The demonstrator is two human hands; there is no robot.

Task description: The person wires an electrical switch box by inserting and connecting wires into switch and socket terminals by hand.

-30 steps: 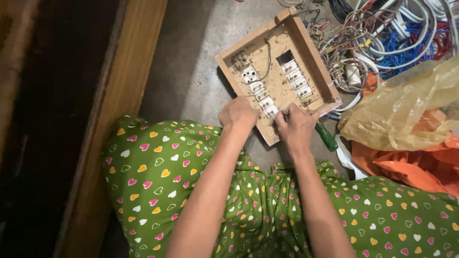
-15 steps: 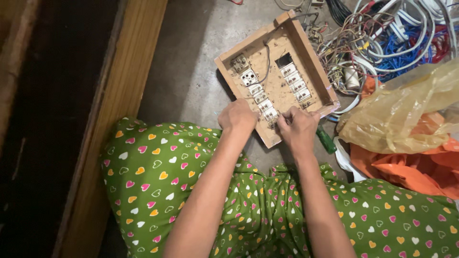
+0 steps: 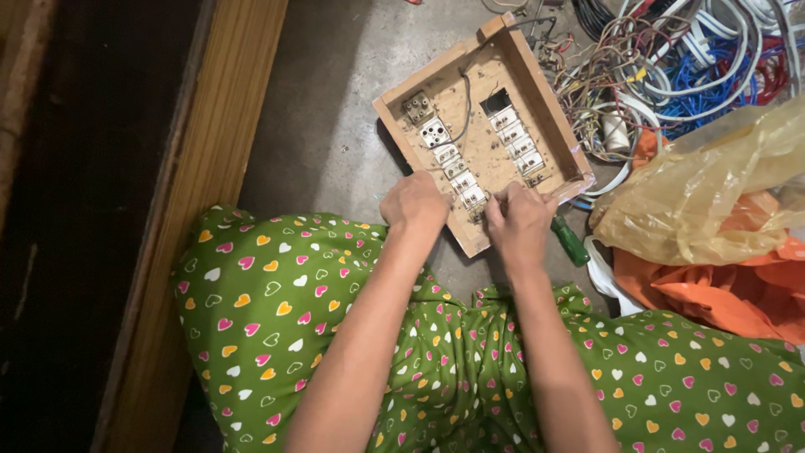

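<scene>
— What are the hands doing?
— The left hand (image 3: 412,204) and right hand (image 3: 520,220) rest on the near edge of a wooden box (image 3: 480,126), touching its white switches (image 3: 459,179).
— What's nearby?
— Tangled wires (image 3: 671,67) and a yellow bag (image 3: 713,193).

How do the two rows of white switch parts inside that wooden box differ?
The left row is longer, running from mid-box down to the near edge, where the left hand and right hand meet on it. The right row is shorter, untouched, and begins at a dark square cut-out. Both lie parallel on the wooden box.
</scene>
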